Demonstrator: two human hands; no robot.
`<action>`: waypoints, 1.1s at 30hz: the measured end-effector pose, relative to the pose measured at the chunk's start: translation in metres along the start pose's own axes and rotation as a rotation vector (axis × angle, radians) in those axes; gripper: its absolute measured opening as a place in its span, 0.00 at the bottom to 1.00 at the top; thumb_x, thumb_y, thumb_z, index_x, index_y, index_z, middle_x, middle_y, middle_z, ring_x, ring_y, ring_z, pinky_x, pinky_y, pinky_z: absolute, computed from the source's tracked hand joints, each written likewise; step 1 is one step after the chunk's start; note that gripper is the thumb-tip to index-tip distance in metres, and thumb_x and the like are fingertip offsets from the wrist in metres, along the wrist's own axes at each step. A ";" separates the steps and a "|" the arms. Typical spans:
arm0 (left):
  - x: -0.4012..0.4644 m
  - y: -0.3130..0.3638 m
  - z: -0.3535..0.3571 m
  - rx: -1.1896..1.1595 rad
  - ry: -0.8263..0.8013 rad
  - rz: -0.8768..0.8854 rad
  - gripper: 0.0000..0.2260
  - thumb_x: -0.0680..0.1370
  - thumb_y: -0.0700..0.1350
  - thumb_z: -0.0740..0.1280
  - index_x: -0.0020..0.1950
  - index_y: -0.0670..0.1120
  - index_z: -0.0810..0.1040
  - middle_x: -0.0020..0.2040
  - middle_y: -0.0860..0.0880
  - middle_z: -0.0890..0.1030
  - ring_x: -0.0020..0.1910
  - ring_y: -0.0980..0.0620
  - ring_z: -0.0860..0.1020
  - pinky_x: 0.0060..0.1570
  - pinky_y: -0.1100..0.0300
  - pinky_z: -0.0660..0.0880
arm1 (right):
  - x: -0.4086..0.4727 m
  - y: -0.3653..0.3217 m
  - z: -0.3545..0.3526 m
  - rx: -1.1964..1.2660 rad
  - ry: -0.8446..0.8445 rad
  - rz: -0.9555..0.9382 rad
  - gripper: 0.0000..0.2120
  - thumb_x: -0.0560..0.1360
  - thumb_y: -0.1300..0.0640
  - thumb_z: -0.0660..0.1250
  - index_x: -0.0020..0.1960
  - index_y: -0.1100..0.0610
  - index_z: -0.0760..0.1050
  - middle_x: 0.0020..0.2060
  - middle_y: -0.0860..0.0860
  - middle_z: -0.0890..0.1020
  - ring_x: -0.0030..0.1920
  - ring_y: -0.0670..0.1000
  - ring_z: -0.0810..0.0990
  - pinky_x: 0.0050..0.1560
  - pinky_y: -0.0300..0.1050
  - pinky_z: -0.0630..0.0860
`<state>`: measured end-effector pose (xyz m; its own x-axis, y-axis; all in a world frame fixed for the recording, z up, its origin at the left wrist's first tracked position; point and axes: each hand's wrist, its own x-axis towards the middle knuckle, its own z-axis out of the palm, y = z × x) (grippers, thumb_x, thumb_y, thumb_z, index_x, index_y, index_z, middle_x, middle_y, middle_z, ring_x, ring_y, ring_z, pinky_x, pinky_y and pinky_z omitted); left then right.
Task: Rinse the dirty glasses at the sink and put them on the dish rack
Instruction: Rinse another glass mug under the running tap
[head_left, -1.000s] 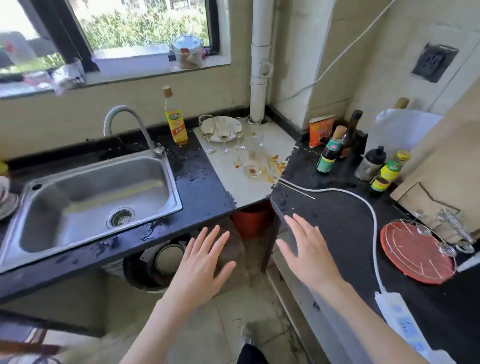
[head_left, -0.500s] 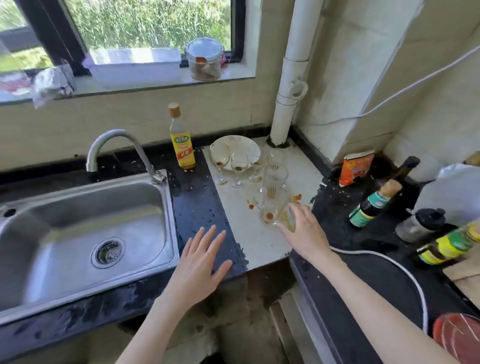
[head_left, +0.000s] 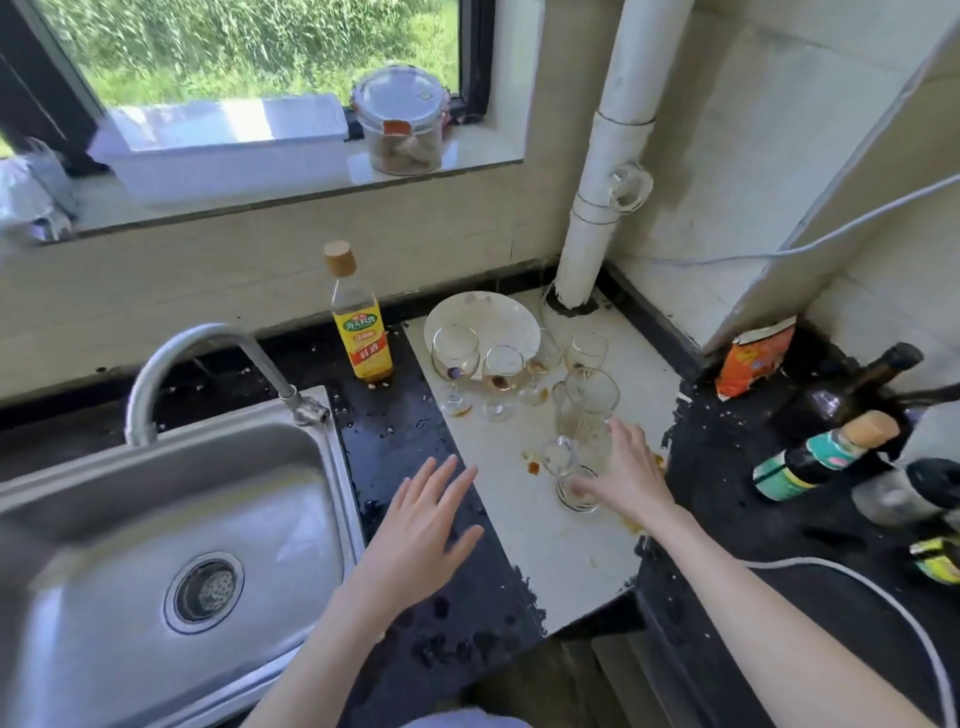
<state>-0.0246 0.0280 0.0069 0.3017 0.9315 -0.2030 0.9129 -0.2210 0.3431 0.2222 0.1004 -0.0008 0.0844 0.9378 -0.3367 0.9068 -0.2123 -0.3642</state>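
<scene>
The steel sink (head_left: 156, 525) filled the lower left, its curved tap (head_left: 208, 353) arching over the basin. To its right lay a pale stretch of counter (head_left: 566, 551) spattered with orange-brown spots, and on it, in front of a white plate (head_left: 483, 317), stood a cluster of dirty glasses (head_left: 524, 374). All were upright, stems vertical and mouths facing up, clear but smeared, several with dark or amber dregs at the bottom. A yellow-labelled bottle (head_left: 358, 322) stood just left of them. The left hand (head_left: 421, 530) hovered flat over the dark counter edge, fingers spread and straight, holding nothing. The right hand (head_left: 628, 478) reached around the nearest glass (head_left: 574, 480), a short one with brownish residue, thumb at its rim; whether the fingers had closed on it could not be told.
</scene>
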 end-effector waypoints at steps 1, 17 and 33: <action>0.000 -0.002 0.001 -0.003 -0.002 -0.002 0.28 0.80 0.58 0.51 0.76 0.54 0.44 0.77 0.53 0.43 0.75 0.51 0.39 0.73 0.54 0.42 | -0.001 -0.001 0.000 -0.017 0.001 -0.027 0.48 0.67 0.41 0.71 0.76 0.57 0.49 0.73 0.57 0.57 0.71 0.58 0.61 0.67 0.51 0.63; -0.092 -0.030 -0.006 -0.539 0.266 -0.428 0.23 0.79 0.58 0.54 0.72 0.50 0.62 0.66 0.54 0.69 0.65 0.58 0.67 0.62 0.68 0.60 | -0.062 -0.136 0.028 -0.032 -0.280 -0.927 0.39 0.66 0.44 0.73 0.71 0.52 0.60 0.64 0.46 0.67 0.61 0.46 0.70 0.61 0.42 0.70; -0.163 -0.178 -0.026 -1.058 0.212 -0.435 0.15 0.75 0.57 0.65 0.40 0.45 0.74 0.36 0.55 0.74 0.36 0.56 0.70 0.40 0.61 0.64 | -0.099 -0.272 0.116 0.026 -0.543 -0.866 0.42 0.67 0.50 0.74 0.75 0.50 0.57 0.60 0.40 0.65 0.52 0.40 0.69 0.58 0.40 0.71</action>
<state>-0.2436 -0.0768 0.0021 -0.1242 0.9214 -0.3681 0.2129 0.3871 0.8971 -0.0803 0.0337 0.0304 -0.8002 0.5222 -0.2949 0.5577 0.4672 -0.6860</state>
